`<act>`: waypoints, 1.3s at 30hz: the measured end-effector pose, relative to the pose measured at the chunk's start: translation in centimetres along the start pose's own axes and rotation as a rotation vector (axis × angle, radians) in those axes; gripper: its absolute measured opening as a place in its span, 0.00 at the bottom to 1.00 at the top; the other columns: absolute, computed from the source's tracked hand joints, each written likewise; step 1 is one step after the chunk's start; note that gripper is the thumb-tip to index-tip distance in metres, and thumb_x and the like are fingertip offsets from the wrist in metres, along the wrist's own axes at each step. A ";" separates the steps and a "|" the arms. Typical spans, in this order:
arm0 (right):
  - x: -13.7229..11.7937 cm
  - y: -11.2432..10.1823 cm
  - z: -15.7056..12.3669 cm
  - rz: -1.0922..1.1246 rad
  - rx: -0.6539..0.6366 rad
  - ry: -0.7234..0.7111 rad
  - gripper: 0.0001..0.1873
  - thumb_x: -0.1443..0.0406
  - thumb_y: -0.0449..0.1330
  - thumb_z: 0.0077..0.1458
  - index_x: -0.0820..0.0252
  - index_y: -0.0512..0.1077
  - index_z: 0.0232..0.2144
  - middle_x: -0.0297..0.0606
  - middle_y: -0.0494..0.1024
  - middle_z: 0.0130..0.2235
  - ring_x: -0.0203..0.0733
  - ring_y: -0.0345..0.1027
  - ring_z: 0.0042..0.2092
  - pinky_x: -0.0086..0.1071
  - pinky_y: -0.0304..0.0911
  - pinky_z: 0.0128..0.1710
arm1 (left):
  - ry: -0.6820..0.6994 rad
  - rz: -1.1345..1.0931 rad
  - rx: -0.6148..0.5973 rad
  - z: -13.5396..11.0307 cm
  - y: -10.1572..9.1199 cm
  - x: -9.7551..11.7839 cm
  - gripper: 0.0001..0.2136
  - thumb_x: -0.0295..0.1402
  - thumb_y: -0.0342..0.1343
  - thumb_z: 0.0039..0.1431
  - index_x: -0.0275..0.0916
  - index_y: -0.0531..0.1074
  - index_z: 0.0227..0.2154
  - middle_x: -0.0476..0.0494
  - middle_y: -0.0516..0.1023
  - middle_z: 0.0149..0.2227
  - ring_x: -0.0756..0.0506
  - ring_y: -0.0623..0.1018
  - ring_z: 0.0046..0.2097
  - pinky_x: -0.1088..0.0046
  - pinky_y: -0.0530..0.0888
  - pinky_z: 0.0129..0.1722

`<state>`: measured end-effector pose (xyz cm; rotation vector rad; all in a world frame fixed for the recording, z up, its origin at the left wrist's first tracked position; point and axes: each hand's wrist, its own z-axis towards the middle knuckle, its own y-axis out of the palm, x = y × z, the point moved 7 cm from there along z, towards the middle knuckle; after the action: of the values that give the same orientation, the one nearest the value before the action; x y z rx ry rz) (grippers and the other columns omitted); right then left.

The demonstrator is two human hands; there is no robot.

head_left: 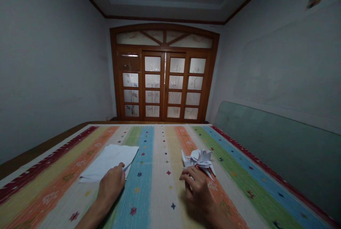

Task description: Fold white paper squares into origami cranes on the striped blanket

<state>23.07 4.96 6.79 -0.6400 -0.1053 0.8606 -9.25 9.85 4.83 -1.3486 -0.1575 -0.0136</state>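
My left hand [112, 183] rests on the striped cloth with its fingers curled on the near corner of a stack of white paper sheets [109, 161]. A thin pen-like tip pokes out from under its fingers; I cannot tell what it is. My right hand [196, 186] lies to the right, fingers bent, its fingertips touching a folded white paper figure [200, 159] that sits on the orange stripe. The figure has several pointed flaps sticking out.
A colourful striped cloth [157, 186] covers the whole surface. A green glass pane [269, 143] leans on the right wall. A wooden double door with frosted panes [164, 80] closes the far end. A wooden edge [39, 149] runs along the left.
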 end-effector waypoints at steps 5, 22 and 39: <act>-1.3 1.1 -0.2 0.090 -0.102 -0.038 0.21 0.79 0.52 0.45 0.58 0.75 0.38 0.44 0.77 0.38 0.47 0.72 0.39 0.37 0.68 0.37 | 0.023 -0.014 0.024 -0.3 -0.6 0.7 0.15 0.26 0.44 0.68 0.37 0.74 0.50 0.36 0.84 0.43 0.38 0.82 0.47 0.66 0.75 0.43; 0.7 4.9 -2.1 0.167 -0.431 0.290 0.27 0.69 0.57 0.61 0.54 0.63 0.62 0.48 0.71 0.59 0.52 0.66 0.61 0.47 0.63 0.62 | 0.745 -0.329 0.000 -6.1 0.7 9.5 0.20 0.23 0.52 0.61 0.47 0.75 0.53 0.44 0.81 0.53 0.39 0.77 0.55 0.62 0.75 0.55; -1.8 4.7 -1.9 0.317 -0.413 0.077 0.22 0.77 0.56 0.51 0.52 0.80 0.41 0.42 0.80 0.48 0.44 0.74 0.50 0.37 0.70 0.50 | 0.936 -0.665 -0.204 -9.6 -0.2 12.4 0.16 0.35 0.47 0.71 0.48 0.73 0.57 0.43 0.83 0.50 0.42 0.80 0.50 0.67 0.76 0.51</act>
<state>19.35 4.94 2.90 -1.0964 -0.1149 1.1305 3.99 1.52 4.47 -1.3108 0.2022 -1.2234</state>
